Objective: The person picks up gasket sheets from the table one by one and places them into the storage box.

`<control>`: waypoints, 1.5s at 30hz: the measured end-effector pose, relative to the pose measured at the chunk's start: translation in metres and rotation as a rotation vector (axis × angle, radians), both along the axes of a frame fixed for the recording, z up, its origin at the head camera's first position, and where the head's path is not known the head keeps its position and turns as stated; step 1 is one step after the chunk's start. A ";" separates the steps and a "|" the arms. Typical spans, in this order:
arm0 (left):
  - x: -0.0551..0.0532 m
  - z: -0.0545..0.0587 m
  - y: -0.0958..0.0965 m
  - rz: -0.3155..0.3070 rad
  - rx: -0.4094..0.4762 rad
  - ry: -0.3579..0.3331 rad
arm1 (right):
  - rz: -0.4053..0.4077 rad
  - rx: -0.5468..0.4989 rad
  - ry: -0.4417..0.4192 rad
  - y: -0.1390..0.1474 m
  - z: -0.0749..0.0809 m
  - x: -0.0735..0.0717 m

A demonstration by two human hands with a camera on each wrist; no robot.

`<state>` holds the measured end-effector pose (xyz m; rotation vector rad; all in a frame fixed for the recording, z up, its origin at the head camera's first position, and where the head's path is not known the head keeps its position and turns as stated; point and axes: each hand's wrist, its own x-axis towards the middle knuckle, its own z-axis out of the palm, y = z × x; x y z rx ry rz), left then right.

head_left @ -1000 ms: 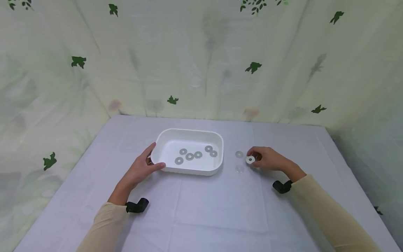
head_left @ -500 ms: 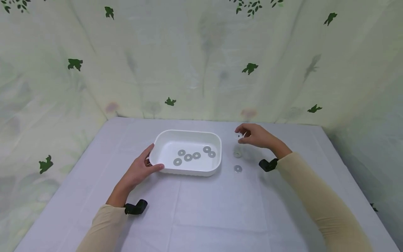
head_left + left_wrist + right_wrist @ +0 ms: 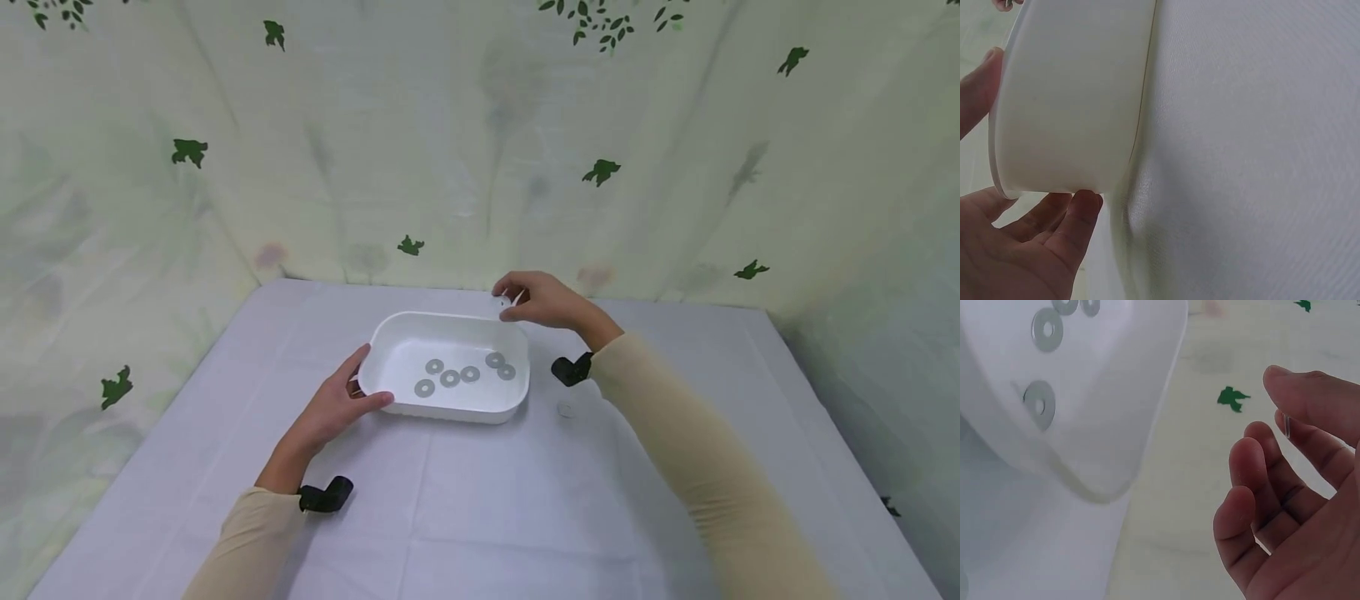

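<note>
In the head view my left hand (image 3: 333,411) holds the left end of a white plastic tray (image 3: 442,412), thumb on the near rim and fingers at the end wall; the left wrist view shows its fingertips against that wall. Several flat metal washers (image 3: 450,378) lie spread on the tray's floor. My right hand (image 3: 546,302) is raised at the tray's far right corner and pinches one washer (image 3: 502,306) between thumb and index finger. From the right wrist, that washer (image 3: 1287,427) shows edge-on, its other fingers loosely bent.
Another washer (image 3: 566,409) lies on the white tablecloth (image 3: 510,500), right of the tray. A pale curtain (image 3: 465,167) with green leaf and bird shapes hangs behind the table. A black wrist camera (image 3: 572,369) sits at the right sleeve.
My right hand has lifted a washer from the cloth on the right and carried it left and away from me to the tray's far corner. My left hand stays on the tray.
</note>
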<state>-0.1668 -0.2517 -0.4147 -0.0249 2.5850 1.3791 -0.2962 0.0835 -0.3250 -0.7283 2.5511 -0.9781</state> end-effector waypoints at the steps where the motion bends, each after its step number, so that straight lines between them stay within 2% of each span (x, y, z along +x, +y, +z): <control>1: 0.000 0.000 0.000 -0.001 -0.001 0.001 | 0.005 0.000 -0.007 -0.007 0.000 0.000; 8: 0.002 0.000 0.000 -0.005 0.012 0.010 | 0.065 -0.025 -0.042 -0.050 -0.005 0.003; 13: 0.001 -0.001 -0.003 0.008 -0.001 -0.008 | 0.119 -0.057 -0.048 -0.079 -0.011 0.006; 21: 0.002 -0.002 -0.006 -0.001 0.012 -0.008 | 0.186 -0.070 -0.076 -0.118 -0.024 0.017; 34: 0.000 -0.002 -0.003 -0.014 0.002 -0.002 | 0.234 -0.058 -0.042 -0.123 -0.029 0.019; 45: 0.000 -0.002 0.000 -0.022 0.016 0.016 | 0.284 -0.041 -0.067 -0.122 -0.028 0.025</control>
